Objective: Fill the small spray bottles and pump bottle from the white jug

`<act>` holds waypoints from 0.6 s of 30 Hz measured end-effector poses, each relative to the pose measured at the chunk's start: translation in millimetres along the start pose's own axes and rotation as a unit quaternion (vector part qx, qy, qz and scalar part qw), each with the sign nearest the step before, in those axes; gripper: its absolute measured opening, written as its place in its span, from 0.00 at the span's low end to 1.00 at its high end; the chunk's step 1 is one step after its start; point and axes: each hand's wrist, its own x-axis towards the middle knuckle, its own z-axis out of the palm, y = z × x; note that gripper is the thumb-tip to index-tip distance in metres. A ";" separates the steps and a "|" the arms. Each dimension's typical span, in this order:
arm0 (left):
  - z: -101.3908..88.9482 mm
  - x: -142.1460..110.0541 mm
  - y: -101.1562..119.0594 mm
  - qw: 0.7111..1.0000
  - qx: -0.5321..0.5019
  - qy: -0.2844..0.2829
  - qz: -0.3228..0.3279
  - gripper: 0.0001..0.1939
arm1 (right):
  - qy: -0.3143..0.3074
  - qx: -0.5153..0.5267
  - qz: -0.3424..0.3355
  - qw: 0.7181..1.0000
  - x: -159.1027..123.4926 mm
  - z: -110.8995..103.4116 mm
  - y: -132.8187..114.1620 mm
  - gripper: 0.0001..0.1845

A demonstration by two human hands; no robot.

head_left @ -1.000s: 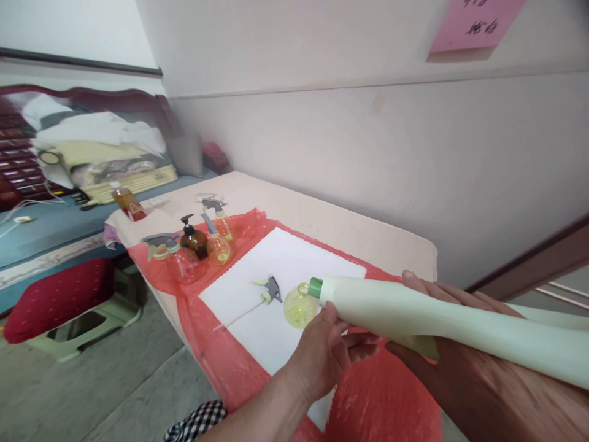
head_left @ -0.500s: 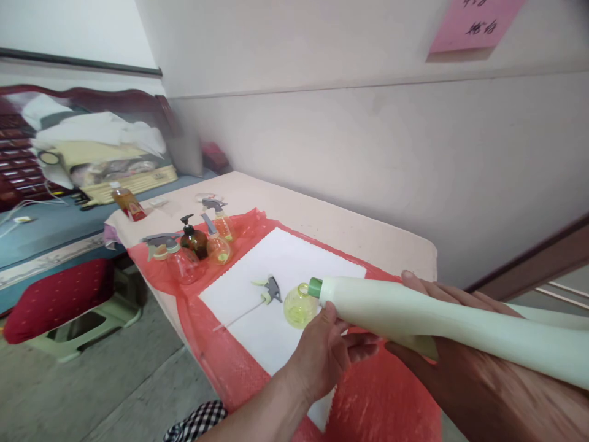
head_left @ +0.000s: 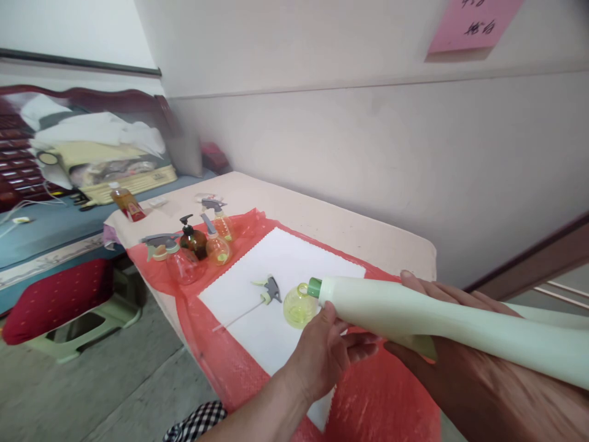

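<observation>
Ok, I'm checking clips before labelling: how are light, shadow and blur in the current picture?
Head view: soft, fairly even light on the white sheet; a narrow shadow under the pink note; the grey pillow looks smeared. Same head view: the right hand is shaded beneath the pale bottle, while the spray head looks fairly crisp.

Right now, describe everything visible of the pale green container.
The pale green container looks like smooth, opaque plastic, with a darker green spout. It is held tilted almost on its side, spout at the mouth of the yellow-green bottle; whether they touch is unclear. The left hand touches it near the spout; the right hand grips it farther back. Its far end is out of view.
</observation>
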 end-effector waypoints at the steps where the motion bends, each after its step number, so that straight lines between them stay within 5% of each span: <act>1: 0.0 0.1 0.0 1.000 0.002 0.000 0.000 0.30 | 0.003 0.002 -0.001 1.000 0.6 -0.1 0.3 0.27; 18: -0.6 0.9 0.2 1.000 0.007 -0.004 0.005 0.31 | -0.010 0.007 -0.002 1.000 3.2 0.9 1.2 0.25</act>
